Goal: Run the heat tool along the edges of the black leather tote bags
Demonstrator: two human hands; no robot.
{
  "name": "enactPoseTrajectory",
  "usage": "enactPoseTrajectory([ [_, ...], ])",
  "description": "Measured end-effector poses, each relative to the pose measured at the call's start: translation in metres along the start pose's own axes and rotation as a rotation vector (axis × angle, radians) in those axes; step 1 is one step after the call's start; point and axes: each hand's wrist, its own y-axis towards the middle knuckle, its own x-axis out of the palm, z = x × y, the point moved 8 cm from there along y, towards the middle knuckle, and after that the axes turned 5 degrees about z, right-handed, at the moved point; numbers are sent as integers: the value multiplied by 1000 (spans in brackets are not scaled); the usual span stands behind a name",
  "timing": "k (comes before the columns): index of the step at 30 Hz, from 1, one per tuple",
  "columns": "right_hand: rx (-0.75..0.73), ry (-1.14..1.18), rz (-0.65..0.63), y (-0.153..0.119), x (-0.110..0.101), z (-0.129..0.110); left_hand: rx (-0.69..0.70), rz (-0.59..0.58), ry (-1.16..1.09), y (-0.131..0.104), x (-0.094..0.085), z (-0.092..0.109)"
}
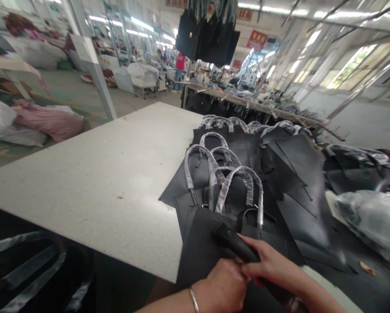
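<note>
My right hand (266, 261) is wrapped around a long black object with a blunt, boxy end (232, 241), whose exact kind I cannot make out. Close against it, my left hand (225, 282), with a silver bangle at the wrist, is curled closed. What its fingers hold is hidden. Both hands are over a black bag panel (198, 230) at the near end of a pile. Arched handles in clear plastic wrap (227, 187) rise from the overlapping panels just beyond my hands.
A pale tabletop (116, 182) extends to the left of the pile. More black panels (292, 161) and a clear plastic bundle (371, 217) lie on the right. Wrapped handles (35, 261) show below the table's near edge. Black pieces (208, 39) hang overhead beyond the table.
</note>
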Motion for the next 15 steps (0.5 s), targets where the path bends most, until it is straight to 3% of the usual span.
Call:
enactPoseTrajectory([
  [4,-114,-75,156,7,-4,-22,0,-44,55,0,6,1],
  [7,-161,-105,269,-7,-23,-29,-42,59,-97,-2,-5,-2],
  [9,-125,-113,315,-22,-39,-20,-123,173,-232,-3,-18,-13],
  [11,-62,-136,364,-39,-55,-3,-251,290,-224,-3,-34,-34],
  [15,42,-126,493,-74,-79,37,-529,379,182,5,-77,-83],
])
